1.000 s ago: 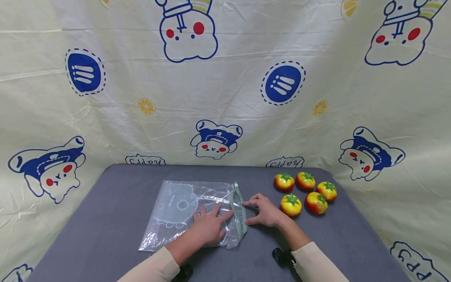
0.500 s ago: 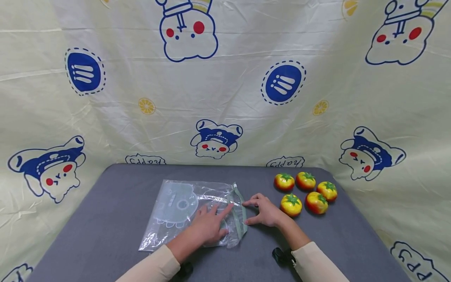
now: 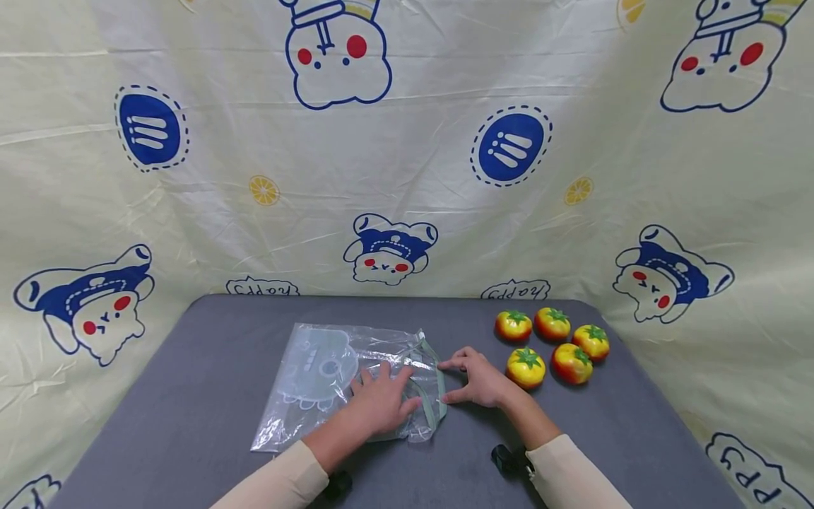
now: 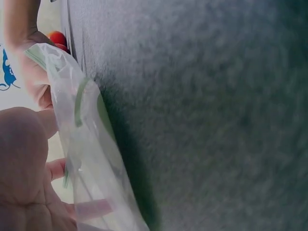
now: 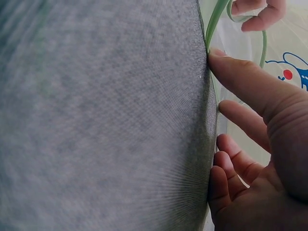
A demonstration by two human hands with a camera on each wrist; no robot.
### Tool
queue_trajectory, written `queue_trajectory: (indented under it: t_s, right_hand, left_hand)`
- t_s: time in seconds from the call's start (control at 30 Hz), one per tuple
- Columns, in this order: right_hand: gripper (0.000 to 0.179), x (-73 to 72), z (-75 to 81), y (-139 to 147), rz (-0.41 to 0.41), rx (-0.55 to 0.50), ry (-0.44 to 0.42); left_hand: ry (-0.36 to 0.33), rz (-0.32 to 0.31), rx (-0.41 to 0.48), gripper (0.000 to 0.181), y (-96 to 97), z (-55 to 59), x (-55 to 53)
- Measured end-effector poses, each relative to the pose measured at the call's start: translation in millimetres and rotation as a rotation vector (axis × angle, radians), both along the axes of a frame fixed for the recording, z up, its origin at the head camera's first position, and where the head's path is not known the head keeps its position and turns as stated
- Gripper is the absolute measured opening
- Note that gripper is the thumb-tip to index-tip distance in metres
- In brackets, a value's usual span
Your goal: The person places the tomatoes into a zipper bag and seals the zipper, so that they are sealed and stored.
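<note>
A clear plastic zip bag (image 3: pixel 318 367) with a pale printed cartoon lies flat on the grey table, its mouth to the right. My left hand (image 3: pixel 376 410) rests on the bag's top layer near the mouth, fingers spread. In the left wrist view, its fingers lie against the loose film (image 4: pixel 89 154). At the mouth's edge, my right hand (image 3: pixel 478 382) holds thumb and index finger apart, their tips on the green strip (image 3: pixel 441 385). The right wrist view shows its thumb (image 5: pixel 245 82) pressing at the strip. The upper strip bows away from the lower one, leaving a gap.
Several red-and-yellow tomato-like fruits (image 3: pixel 526 367) with green leafy tops stand right of my right hand. The grey table (image 3: pixel 210 396) ends at a pale curtain (image 3: pixel 407 162) with cartoon prints. A black device (image 3: pixel 505 459) sits under my right wrist.
My left hand first reaches towards the mouth, then slides back left. The bag's upper strip moves left with it, so the mouth gapes wider. My right hand stays at the edge.
</note>
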State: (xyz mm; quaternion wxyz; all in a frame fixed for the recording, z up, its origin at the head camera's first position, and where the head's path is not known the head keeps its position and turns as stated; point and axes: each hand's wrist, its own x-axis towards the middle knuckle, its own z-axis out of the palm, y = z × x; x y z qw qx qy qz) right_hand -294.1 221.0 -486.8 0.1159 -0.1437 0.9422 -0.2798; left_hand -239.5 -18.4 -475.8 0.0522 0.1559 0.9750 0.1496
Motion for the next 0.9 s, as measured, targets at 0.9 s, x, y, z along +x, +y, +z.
queue_trajectory:
  t_s: [0.9]
  right_hand:
    - [0.057,-0.1,0.0,1.6,0.017,-0.016,-0.004]
  left_hand:
    - [-0.102,0.270,-0.068,0.098,33.9,-6.5,-8.1]
